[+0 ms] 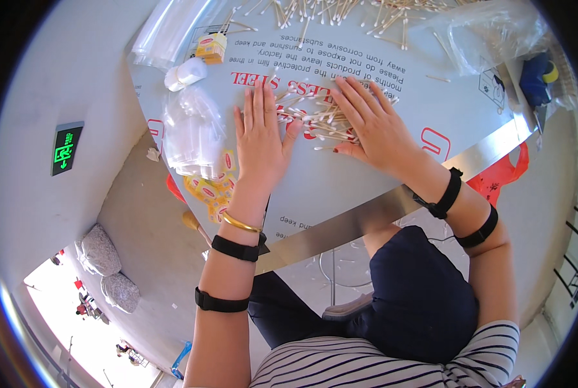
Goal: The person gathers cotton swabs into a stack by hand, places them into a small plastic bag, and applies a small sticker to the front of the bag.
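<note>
A loose heap of cotton swabs (pixel 318 118) with wooden sticks and white tips lies on the film-covered metal table (pixel 360 187). My left hand (pixel 261 136) rests flat at the heap's left side, fingers stretched forward and thumb out toward the swabs. On the right side my right hand (pixel 374 126) lies palm down, fingers extended, covering part of the heap. Both hands are open, and the swabs sit between them. What is under the palms is hidden.
Clear plastic bags (pixel 195 132), a white roll (pixel 185 74), a yellow box (pixel 210 48) and yellow labels (pixel 208 194) lie at the left. More swabs (pixel 321 10) spread along the far edge. A plastic sheet (pixel 489 32) and a blue tape dispenser (pixel 536 79) sit far right.
</note>
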`<state>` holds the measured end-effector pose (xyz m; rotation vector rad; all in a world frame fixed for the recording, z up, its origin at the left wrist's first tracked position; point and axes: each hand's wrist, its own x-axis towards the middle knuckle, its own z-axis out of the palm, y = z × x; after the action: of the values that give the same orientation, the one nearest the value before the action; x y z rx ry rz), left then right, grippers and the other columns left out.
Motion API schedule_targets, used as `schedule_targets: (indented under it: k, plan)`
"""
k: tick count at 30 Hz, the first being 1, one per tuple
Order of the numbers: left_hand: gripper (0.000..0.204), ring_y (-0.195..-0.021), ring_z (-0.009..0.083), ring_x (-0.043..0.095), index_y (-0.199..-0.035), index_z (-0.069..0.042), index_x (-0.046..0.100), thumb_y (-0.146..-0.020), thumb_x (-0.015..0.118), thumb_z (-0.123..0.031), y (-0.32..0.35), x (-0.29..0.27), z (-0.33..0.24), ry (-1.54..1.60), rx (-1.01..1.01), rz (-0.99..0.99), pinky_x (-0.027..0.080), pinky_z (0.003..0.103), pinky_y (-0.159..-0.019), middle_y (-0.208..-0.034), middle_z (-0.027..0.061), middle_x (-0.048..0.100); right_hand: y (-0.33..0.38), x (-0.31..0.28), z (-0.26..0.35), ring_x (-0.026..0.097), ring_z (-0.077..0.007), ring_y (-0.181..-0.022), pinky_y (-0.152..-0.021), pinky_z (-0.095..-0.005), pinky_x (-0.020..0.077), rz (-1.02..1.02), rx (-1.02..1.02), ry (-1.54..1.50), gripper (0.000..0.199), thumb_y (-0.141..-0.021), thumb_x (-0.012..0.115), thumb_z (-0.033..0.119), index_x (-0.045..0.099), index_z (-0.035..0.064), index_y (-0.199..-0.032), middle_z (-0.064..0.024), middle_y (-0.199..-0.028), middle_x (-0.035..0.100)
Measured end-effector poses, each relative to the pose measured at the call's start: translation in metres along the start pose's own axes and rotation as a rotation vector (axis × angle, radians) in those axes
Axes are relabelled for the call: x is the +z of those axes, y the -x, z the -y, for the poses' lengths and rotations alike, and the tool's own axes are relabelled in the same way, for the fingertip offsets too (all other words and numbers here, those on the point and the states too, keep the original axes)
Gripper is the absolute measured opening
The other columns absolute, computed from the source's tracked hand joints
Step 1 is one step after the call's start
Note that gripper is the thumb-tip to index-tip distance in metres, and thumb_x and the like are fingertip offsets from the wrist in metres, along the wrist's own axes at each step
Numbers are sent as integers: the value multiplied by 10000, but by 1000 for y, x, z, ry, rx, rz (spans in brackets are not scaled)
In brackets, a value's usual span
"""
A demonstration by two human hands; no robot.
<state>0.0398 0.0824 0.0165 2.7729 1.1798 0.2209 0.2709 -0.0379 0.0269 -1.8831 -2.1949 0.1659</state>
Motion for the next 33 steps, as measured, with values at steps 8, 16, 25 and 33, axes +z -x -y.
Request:
schedule_targets:
  k: [8,16,25,33]
  plan:
    - [816,-1610,362,185,-1653,5,238,-1096,316,-587,-22,6,2,126,5,-13,121,563,-1294,-1728,187,237,4,8,13,226,-321,-1602,-1306,-502,184,31,-64,-60,984,-892,730,473,277,15,-1636,-139,-1727,251]
    - [780,-1588,376,254,-1653,22,188,-1101,414,-480,-6,-19,-16,639,90,141,148,558,-1290,-1706,205,284,-6,1,18,198,-341,-1609,-1307,-514,162,-34,-64,-263,1086,-864,767,486,207,-5,-1654,-183,-1729,220]
    - [1080,-1570,392,285,-1653,22,169,-924,702,-569,5,-8,-49,268,186,20,215,553,-1275,-1700,212,286,4,-9,-26,190,-352,-1611,-1307,-507,164,-45,50,-159,1141,-837,772,553,207,-17,-1649,-193,-1725,225]
    - [1183,-1603,389,196,-1637,41,245,-872,559,-804,-21,-14,-35,25,220,88,130,562,-1294,-1713,210,260,16,-5,-20,224,-345,-1600,-1305,-495,179,-19,30,-105,1013,-914,706,530,263,-40,-1624,-196,-1708,268]
